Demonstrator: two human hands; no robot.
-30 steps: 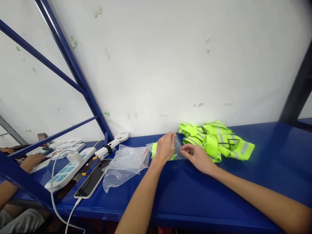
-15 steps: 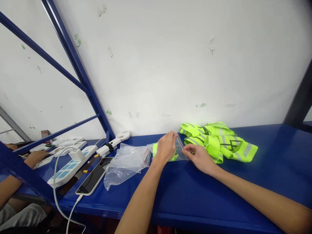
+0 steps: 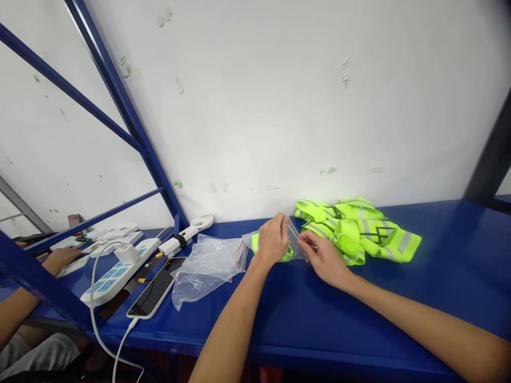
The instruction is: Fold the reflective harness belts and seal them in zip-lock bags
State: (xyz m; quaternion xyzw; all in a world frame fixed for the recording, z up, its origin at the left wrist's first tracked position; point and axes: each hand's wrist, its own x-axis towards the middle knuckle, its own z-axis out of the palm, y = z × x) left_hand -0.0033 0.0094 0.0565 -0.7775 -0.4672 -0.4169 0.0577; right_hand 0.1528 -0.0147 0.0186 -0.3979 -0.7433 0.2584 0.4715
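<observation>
A clear plastic zip bag (image 3: 296, 246) with a folded neon-yellow reflective strap (image 3: 255, 242) inside lies low over the blue table. My left hand (image 3: 273, 237) is closed on the bag's upper edge and hides part of the yellow material. On the right side, my right hand (image 3: 324, 257) pinches the bag's opening edge between thumb and finger. Right behind that hand sits a loose heap of neon-yellow reflective straps (image 3: 361, 229) with grey stripes. Left of my left hand, more clear zip bags (image 3: 209, 268) with a red seal line lie flat.
A phone (image 3: 155, 290) on a charging cable, a white power strip (image 3: 120, 274) and a small handheld fan (image 3: 187, 234) occupy the left. A blue metal frame (image 3: 131, 111) rises there. Beyond it, another person's hand (image 3: 59, 259) rests near white items. A white wall stands behind.
My right hand has shifted very slightly left and up along the bag's edge. Both hands keep their grip, and the heap of straps stays put.
</observation>
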